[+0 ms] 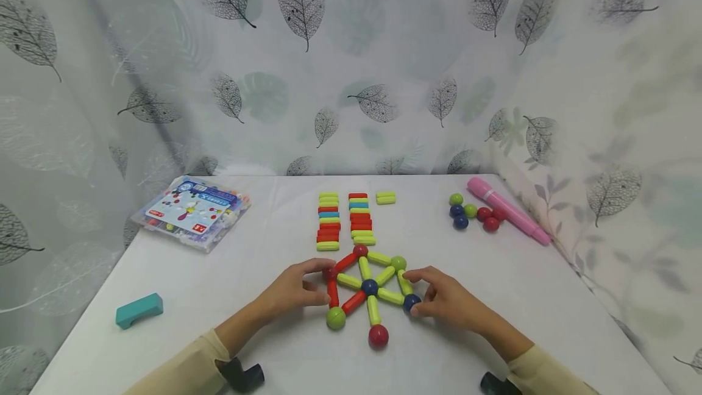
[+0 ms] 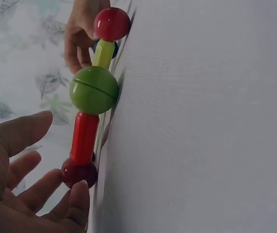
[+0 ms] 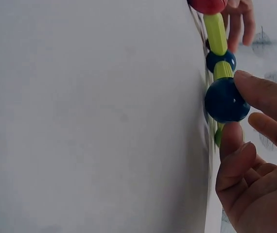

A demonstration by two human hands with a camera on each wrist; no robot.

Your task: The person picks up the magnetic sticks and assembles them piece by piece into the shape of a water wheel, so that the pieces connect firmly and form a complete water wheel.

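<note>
A flat wheel of magnetic rods and balls lies on the table, with spokes around a blue centre ball (image 1: 370,287). My left hand (image 1: 298,287) is at its left side, fingertips touching a dark red ball (image 2: 79,173); the thumb stands apart from the red rod (image 2: 84,138). A green ball (image 1: 336,318) sits at the lower left. My right hand (image 1: 446,300) pinches the blue rim ball (image 3: 227,100) between thumb and finger. Up the right side a yellow-green rod (image 1: 404,282) leads to another green ball (image 1: 398,263). The nearest red ball (image 1: 378,336) joins the centre by one rod.
Coloured rods (image 1: 329,214) lie in stacked columns behind the wheel. Loose balls (image 1: 460,222) and a pink pen-shaped tube (image 1: 507,210) are at the back right. A plastic case (image 1: 192,209) stands back left, a teal block (image 1: 139,310) front left. A leaf-print curtain hangs behind.
</note>
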